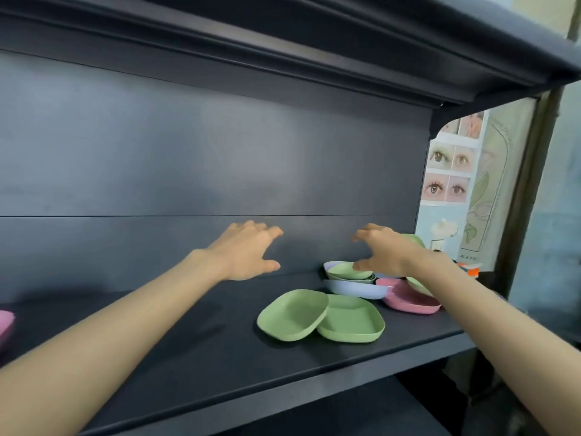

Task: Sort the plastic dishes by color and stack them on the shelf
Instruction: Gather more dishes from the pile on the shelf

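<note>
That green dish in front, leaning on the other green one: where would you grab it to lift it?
Probably by its left rim, pinched from the left by the left hand. The tilted dish rests its right edge on the flat green dish, so that side is crowded; on the left only bare shelf lies beside it.

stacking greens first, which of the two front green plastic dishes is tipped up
The left one, the green square plastic dish: its right edge rides up on the other green dish, which lies flat.
</note>
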